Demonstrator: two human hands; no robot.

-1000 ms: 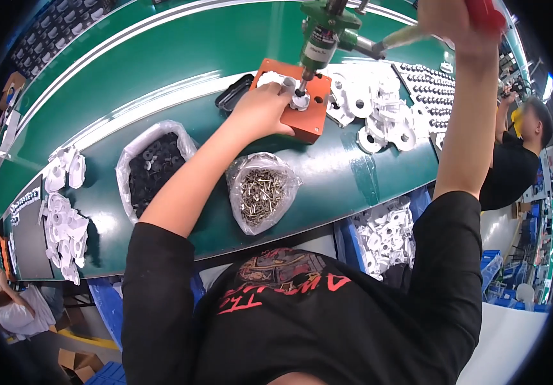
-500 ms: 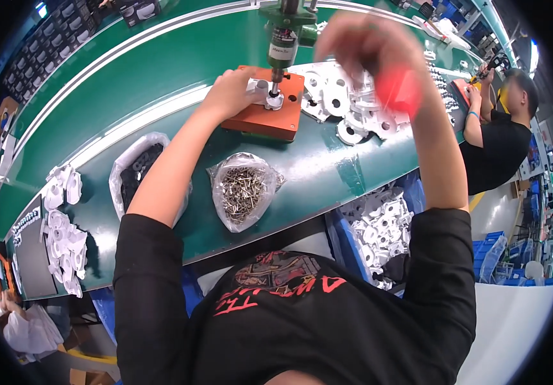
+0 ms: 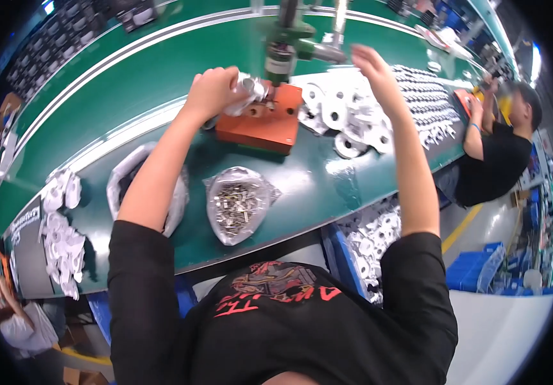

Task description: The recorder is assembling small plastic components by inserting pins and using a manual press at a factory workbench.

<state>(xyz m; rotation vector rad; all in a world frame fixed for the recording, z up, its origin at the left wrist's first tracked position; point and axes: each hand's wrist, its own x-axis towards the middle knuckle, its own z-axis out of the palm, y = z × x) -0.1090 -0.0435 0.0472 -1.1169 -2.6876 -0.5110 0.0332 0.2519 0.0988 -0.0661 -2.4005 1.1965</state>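
a white molded part (image 3: pixel 248 92), glossy and slightly blurred, is in the left hand (image 3: pixel 214 92) of a person in a black t-shirt. its outline looks rounded and irregular, with silvery highlights; finer detail is lost to blur. the grip of this hand is closed around the part's left side, and the part is above the left portion of an orange block (image 3: pixel 257 131), which has dark round holes in its top. just behind the block stands a green press (image 3: pixel 280 58) with a metal side arm.

the right hand (image 3: pixel 374 67) is raised near that side arm, its grip loose and wide, fingers extended, with nothing visible in it.

the block sits on a dark green table (image 3: pixel 308 208). nearer the person, a clear plastic bag (image 3: pixel 264 192) lies open, filled with a jumble of metallic screws. to its left, a second plastic bag (image 3: pixel 118 172) is partly hidden by the left forearm; its contents show only as something dark. below the table's near edge, a blue crate (image 3: pixel 339 253) holds a heap of small white parts.

right of the block, flat white pieces (image 3: pixel 335 115) with round holes lie in an overlapping pile, and beyond them small pieces (image 3: pixel 421 93) stand in rows. more white parts (image 3: pixel 63 244) are stacked at the far left.
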